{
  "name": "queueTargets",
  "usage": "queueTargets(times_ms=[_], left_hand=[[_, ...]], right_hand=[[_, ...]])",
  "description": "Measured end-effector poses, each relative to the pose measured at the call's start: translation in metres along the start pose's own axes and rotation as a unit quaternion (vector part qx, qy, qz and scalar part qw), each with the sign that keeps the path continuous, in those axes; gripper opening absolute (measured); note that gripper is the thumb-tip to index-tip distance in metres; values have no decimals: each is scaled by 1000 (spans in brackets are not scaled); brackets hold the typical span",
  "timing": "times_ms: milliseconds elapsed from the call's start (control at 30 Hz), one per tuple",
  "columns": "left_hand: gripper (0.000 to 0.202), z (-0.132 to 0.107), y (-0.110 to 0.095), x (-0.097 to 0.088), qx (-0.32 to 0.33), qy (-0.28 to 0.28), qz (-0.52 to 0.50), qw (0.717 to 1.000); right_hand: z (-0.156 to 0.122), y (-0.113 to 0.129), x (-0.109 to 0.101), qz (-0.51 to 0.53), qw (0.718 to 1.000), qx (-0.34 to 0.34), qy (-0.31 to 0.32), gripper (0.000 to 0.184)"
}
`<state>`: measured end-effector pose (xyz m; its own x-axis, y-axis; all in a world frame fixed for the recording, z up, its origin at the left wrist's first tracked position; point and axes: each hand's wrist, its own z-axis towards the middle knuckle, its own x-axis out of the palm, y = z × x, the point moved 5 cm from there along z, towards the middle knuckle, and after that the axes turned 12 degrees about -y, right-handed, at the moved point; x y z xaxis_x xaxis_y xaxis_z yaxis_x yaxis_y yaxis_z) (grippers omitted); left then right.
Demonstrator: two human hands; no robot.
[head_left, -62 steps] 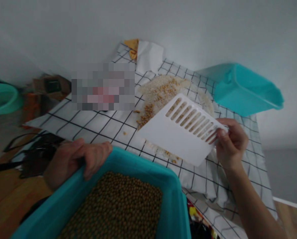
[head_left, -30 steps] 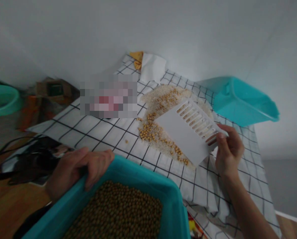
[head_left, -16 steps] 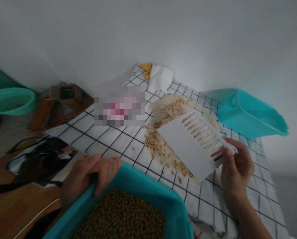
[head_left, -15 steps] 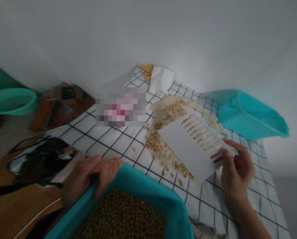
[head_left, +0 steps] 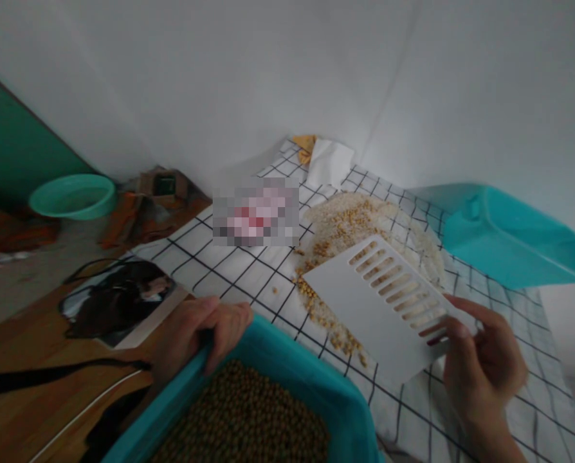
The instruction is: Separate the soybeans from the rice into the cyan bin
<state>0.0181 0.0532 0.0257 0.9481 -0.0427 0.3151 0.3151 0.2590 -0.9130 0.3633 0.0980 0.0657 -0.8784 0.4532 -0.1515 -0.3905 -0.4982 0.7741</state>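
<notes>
My left hand [head_left: 215, 331] is closed over the rim of a teal plastic bin [head_left: 316, 363] at the bottom of the view. Many small, round, brownish beans [head_left: 249, 411] fill the visible part of this bin. On the right, my right hand [head_left: 485, 363] grips the edge of a flat white slotted plate [head_left: 355, 315] between thumb and fingers. The plate is tilted over a spread heap of pale grains and yellowish beans [head_left: 350, 222], hiding part of it. Several beans trail along the plate's left edge on the checked cloth [head_left: 249, 267].
A second teal bin [head_left: 504, 238] lies tipped at the table's right side against the wall. White paper [head_left: 330, 162] and a yellow item [head_left: 305, 143] sit at the back. A pixelated object lies left of the heap. Leftward are a black bag [head_left: 118, 296] and a green basin [head_left: 73, 196].
The view has turned, so the table and its things appear farther right and lower. Relative to the heap, the plate has shifted a little left and towards me. Both hands keep their holds.
</notes>
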Motion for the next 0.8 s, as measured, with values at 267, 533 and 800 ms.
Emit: queueTargets(times_ms=[267,533,800], left_hand=[[66,-1,1,-3,-14,24,2,1000],[66,1,-1,-7,-22,52,12,998],[66,3,-3,-2,-9,14,10,1000]], right_hand=[[-4,6,8,-24,995,-62,77,14],[-3,3,11,-11,995,-48,90,17],[-2,3,17,-1,993,-18,115,15]])
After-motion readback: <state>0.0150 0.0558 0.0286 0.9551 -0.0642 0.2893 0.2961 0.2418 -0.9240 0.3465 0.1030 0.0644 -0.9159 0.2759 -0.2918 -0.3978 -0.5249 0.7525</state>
